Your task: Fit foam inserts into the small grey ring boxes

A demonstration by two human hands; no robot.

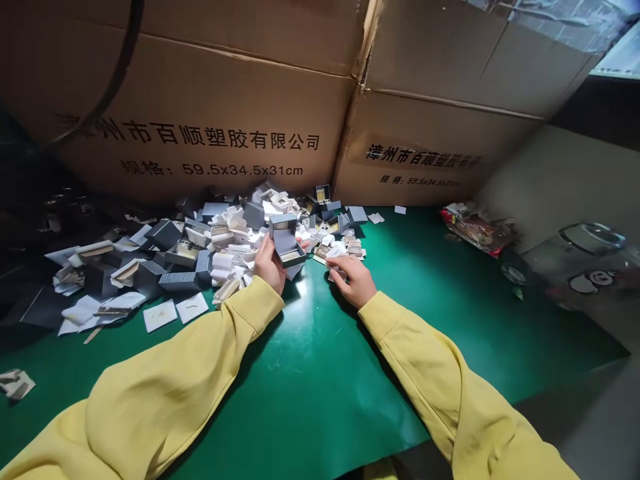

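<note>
My left hand (271,265) is closed round a small dark grey jewellery box (290,254), whose lid stands up and whose inside faces me. To the right, my right hand (353,279) has its thumb and fingers drawn together in a pinch, beside small white and tan pieces (356,248). Whatever lies between those fingertips is too small to name. Behind and left of my hands spreads a heap of white paper-like pieces (233,243) mixed with dark grey boxes (179,283), some of them open.
Two large cardboard cartons (240,100) wall off the back of the green table (310,373). On the right stand a clear plastic jar (575,267) and a crumpled red wrapper (477,230). Two flat white squares (161,315) lie before the heap. A dark cable (123,67) hangs at upper left.
</note>
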